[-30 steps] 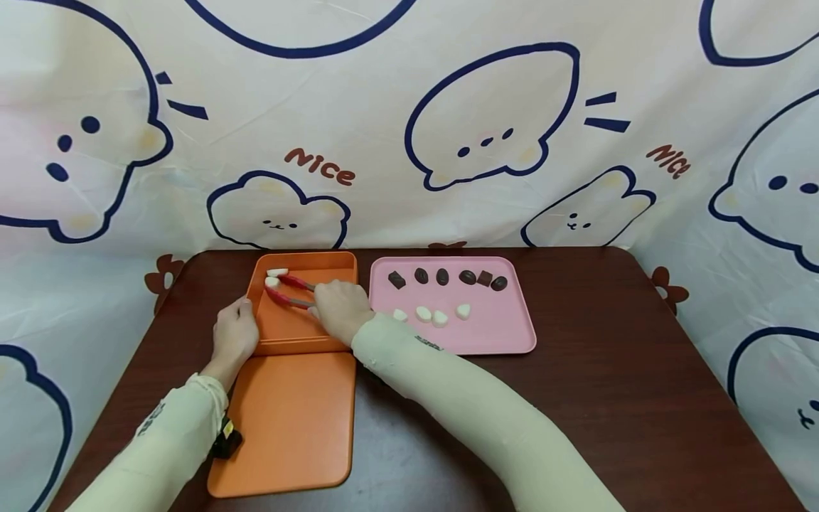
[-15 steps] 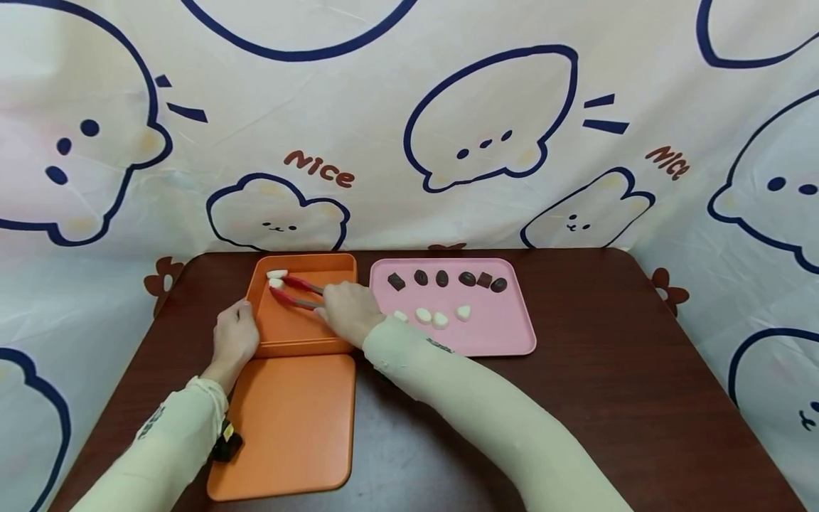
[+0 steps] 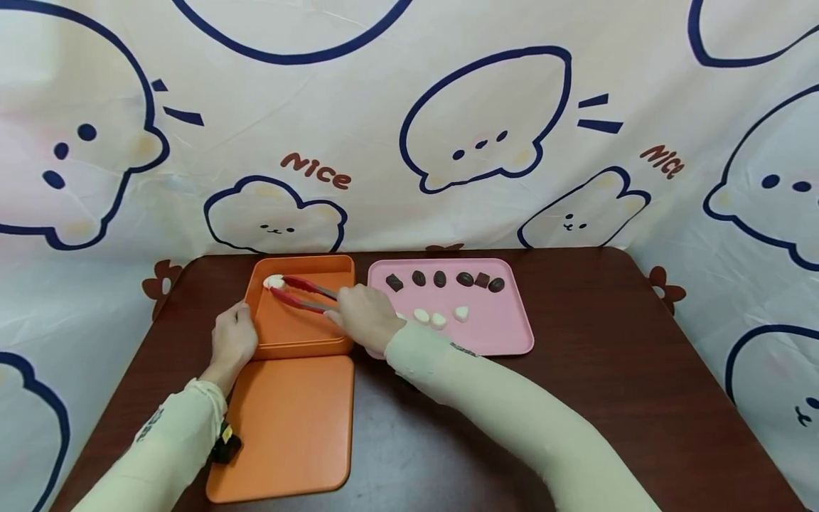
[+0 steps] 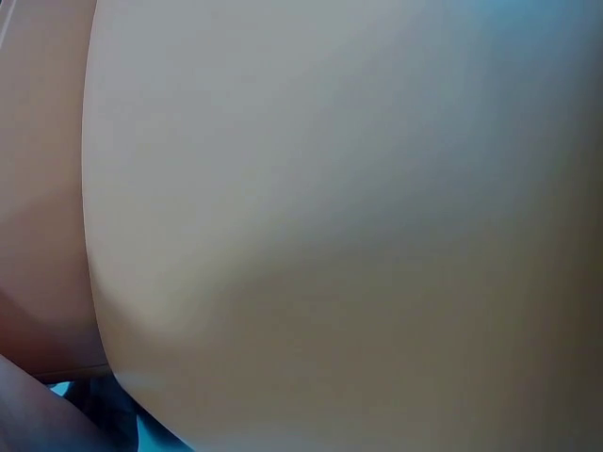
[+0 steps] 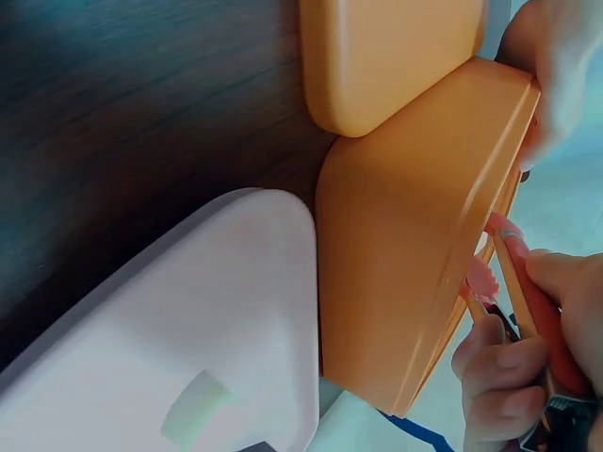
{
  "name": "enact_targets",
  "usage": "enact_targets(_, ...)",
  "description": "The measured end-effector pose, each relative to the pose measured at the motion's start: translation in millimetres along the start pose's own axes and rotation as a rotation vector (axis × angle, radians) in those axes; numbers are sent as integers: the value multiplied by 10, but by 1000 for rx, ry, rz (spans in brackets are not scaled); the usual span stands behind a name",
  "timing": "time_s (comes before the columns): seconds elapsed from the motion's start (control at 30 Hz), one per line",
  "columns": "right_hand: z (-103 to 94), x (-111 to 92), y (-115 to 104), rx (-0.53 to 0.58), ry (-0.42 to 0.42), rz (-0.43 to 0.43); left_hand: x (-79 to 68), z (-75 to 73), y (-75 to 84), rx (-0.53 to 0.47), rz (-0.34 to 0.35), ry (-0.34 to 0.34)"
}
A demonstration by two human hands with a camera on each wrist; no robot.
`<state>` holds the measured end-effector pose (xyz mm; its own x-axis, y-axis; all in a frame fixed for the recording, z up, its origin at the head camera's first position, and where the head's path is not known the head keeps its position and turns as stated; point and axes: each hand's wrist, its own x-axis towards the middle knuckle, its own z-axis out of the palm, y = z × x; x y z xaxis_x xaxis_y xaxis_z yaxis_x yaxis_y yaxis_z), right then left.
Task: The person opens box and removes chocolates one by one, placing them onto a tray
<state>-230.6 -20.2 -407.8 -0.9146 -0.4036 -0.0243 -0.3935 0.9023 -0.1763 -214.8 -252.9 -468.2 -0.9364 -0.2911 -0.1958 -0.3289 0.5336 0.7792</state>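
My left hand point(image 3: 233, 338) grips the left side of an orange box point(image 3: 297, 349), the lid side lying flat in front of it. In my right hand point(image 3: 367, 315) is a pair of red-tipped tongs point(image 3: 307, 287), reaching into the box from the right. The tong tips stand apart at the far left of the box, by small white pieces point(image 3: 274, 281) that look like white chocolates and overlap in view. Whether a piece is pinched, I cannot tell. The right wrist view shows fingers and thumb around the tongs point(image 5: 537, 301); orange surfaces fill the left wrist view.
Right of the box lies a pink tray point(image 3: 476, 340). Several dark chocolates point(image 3: 439, 279) line its far side, with several white ones point(image 3: 438, 321) nearer; my right forearm partly covers its near-left corner. An orange lid point(image 3: 284, 427) lies before the box on the brown table point(image 3: 595, 370).
My right hand has drawn back to the right with the tongs, whose tips shift slightly right. The two white pieces, earlier distinct, now appear bunched together. My left hand stays put.
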Motion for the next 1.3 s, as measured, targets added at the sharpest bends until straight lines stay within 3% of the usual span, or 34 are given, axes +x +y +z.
enact_targets(0.47, -1, -232, 318, 106, 2, -35, 2, 11, -1, -4, -3, -12)
enact_targets(0.87, -68, -566, 656, 105, 148, -62, -15, -1, -6, 0, 12, -5)
enact_targets(1.3, -130, -934, 1043, 162, 214, -44, -7, 2, -11, 6, 3, -7)
